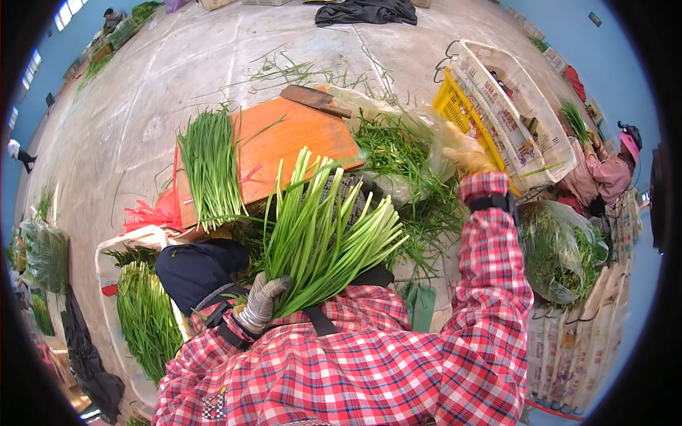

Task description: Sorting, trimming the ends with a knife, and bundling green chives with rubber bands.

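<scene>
My left hand, in a grey striped glove, grips a loose bunch of garlic chives against my lap, pale stalk ends fanned up and to the right. My right arm reaches forward and right. The gloved right hand is smeared by motion beside the yellow crate, so its fingers and anything in them cannot be made out. A neat bundle of chives lies on the left of an orange board. Across the board's far edge rests a wide-bladed knife.
Loose green trimmings lie on clear plastic right of the board. White crates lean behind the yellow one. At my left stands a white basket of chives, near red plastic ties. A bagged heap of greens and a co-worker are at right.
</scene>
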{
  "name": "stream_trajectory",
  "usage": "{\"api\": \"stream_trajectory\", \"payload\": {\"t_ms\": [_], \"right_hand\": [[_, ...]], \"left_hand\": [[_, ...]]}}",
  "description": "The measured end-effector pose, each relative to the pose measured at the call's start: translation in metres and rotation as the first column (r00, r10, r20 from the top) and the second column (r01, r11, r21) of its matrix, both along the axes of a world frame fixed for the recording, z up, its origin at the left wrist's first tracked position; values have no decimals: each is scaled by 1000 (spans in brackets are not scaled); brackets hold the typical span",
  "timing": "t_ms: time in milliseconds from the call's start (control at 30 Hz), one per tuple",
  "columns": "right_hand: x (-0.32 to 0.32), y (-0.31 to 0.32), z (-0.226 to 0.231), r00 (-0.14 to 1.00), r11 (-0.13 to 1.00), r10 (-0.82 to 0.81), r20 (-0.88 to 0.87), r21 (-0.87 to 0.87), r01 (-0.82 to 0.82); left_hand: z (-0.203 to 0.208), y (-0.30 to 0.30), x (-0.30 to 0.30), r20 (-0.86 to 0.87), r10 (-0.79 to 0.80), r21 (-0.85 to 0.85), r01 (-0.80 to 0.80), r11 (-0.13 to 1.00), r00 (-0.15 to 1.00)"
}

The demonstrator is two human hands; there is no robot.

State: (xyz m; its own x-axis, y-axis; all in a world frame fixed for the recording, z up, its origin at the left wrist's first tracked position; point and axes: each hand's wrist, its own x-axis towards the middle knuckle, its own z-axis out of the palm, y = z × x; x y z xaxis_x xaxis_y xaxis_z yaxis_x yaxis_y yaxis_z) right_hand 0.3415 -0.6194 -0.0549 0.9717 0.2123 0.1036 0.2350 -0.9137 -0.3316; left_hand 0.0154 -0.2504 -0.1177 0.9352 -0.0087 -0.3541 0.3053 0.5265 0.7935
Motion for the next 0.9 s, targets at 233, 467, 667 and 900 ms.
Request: {"api": "stream_trajectory", "payload": {"t_ms": [233,467,667,900], "right_hand": [[-66,116,2,684,762,605,-406,545,-350],[-73,124,-17,455,521,770,-447,853,-43],[-86,127,-18,653,562,714,-253,763,-319],[-102,138,-7,898,840,438,49,333,-428]], "left_hand": [[-17,3,-6,38,-34,104,30,994,999],[-19,2,-12,74,-57,298,32,954,996],[-22,-2,-13,124,16,355,-60,933,992],[5,-10,-8,219,-84,494,-36,869,972]]}}
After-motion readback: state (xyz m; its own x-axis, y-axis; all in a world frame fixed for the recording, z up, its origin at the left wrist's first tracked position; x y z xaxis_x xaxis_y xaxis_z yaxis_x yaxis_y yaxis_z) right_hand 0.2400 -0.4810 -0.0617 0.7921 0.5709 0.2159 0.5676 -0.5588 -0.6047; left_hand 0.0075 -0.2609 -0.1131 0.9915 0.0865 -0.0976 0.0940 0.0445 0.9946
